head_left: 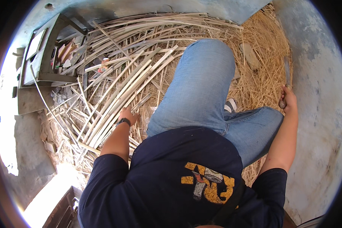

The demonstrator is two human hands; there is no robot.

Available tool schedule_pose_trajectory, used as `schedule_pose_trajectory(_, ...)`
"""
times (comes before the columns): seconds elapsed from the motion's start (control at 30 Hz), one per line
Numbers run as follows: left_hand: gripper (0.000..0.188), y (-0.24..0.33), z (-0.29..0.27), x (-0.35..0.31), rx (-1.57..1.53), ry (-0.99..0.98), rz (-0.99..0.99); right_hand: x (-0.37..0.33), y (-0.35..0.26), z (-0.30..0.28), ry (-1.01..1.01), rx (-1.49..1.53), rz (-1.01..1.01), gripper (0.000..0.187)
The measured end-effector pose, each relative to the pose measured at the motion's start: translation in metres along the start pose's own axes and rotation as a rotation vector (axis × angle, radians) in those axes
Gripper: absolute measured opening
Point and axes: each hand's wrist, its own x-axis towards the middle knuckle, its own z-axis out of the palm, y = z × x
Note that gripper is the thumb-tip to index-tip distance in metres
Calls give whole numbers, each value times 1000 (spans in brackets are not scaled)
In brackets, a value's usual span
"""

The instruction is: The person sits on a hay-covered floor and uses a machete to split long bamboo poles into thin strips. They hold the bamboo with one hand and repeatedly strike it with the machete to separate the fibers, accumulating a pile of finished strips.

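Note:
My left hand (128,115), with a dark watch on its wrist, rests at the near end of a bundle of pale split bamboo strips (119,89). Its fingers look apart, touching the strips. Over on the right, beside the wall, my right hand (289,99) is closed round the handle of a long-bladed knife (287,71). The blade points away from me, above the straw-like shavings.
Bamboo shavings (268,41) cover the floor at the right. More long strips (155,22) lie along the far wall. A wooden frame stool or cabinet (59,76) stands at the far left. A flat stone (249,56) sits past my bent knees.

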Motion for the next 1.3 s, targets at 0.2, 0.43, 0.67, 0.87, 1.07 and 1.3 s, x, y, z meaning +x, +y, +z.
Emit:
schedule_pose_trajectory(0.2,79,40,-10,31,108,143,19,4,3,-7,5,39,-9,20)
schedule_pose_trajectory(0.43,72,52,-30,69,165,138,-41,3,-5,7,43,50,10,19)
schedule_pose_trajectory(0.67,57,65,-37,86,160,-5,-161,-2,-19,26,42,6,-17,19)
schedule_pose_trajectory(0.87,45,61,-33,79,155,34,-60,-2,-23,28,33,18,-9,19)
schedule_pose_trajectory(1.07,36,40,-39,81,107,231,32,-5,-27,33,19,46,-40,19)
schedule_pose_trajectory(1.3,32,26,-73,90,-41,528,237,-11,-29,31,22,39,-56,19)
